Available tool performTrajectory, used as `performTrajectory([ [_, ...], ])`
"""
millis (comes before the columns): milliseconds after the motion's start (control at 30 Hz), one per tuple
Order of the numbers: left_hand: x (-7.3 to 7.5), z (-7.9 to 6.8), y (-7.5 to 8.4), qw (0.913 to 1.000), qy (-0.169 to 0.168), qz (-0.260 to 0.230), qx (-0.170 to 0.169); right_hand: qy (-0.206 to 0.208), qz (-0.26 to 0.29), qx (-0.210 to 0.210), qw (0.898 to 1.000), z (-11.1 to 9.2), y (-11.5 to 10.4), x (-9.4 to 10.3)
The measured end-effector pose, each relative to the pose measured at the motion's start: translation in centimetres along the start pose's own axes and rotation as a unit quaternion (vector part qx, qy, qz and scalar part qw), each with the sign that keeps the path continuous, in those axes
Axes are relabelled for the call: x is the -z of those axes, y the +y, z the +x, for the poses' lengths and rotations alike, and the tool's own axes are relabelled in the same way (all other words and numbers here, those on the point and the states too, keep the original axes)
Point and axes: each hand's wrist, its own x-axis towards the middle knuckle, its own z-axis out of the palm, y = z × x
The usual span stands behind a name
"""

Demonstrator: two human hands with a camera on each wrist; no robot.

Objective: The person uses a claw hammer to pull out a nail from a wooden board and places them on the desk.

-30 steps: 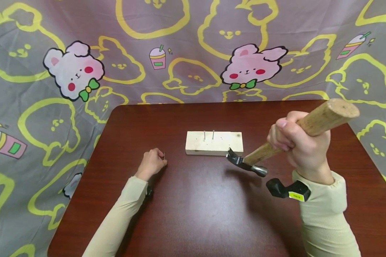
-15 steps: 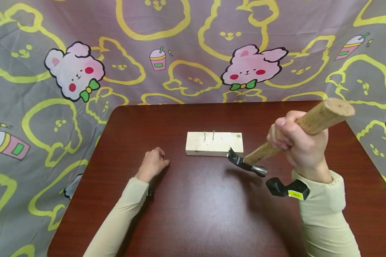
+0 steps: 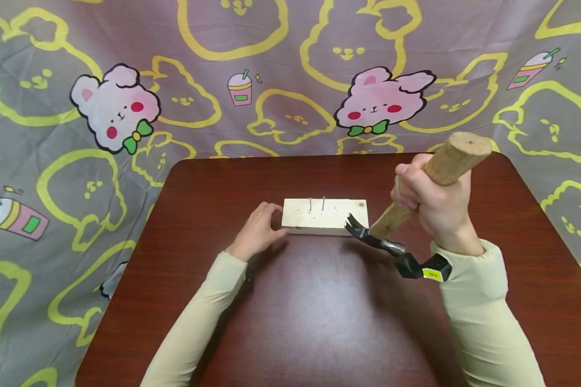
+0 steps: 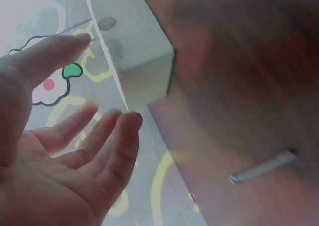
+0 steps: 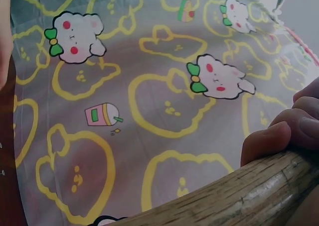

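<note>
A pale wooden block point(image 3: 329, 217) lies on the dark red-brown table, with two thin nails point(image 3: 324, 203) standing upright in it and several small holes around them. At its left end is my left hand point(image 3: 257, 232), thumb and fingers spread, fingertips right at the end face. In the left wrist view, the palm and fingers are empty, and a short metal nail-like piece point(image 4: 261, 167) shows on the tabletop apart from the hand. My right hand point(image 3: 438, 207) grips the wooden handle of a claw hammer point(image 3: 397, 219), whose black head hangs before the block's right front corner.
The table point(image 3: 310, 322) extends in front of the block and to both sides. A patterned cloth point(image 3: 281, 64) hangs behind it and along the sides. A small black camera point(image 3: 423, 267) is strapped at the right wrist.
My left hand has moved right and away from me to the block's left end, its fingers spreading. My right hand has shifted left with the hammer still in its grip.
</note>
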Motion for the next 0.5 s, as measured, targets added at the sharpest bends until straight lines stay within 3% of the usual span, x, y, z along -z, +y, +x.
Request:
performTrajectory([
  [233,-1.1,2.0,1.8,0.9982,-0.035,0.046,0.012,0.027,-0.054,-0.043,0.997,1.6,1.4,-0.5],
  [500,-1.8,3.2,2.7,0.9922,-0.058,0.106,0.032,0.038,-0.143,-0.071,0.986,3.3,2.8,-1.2],
])
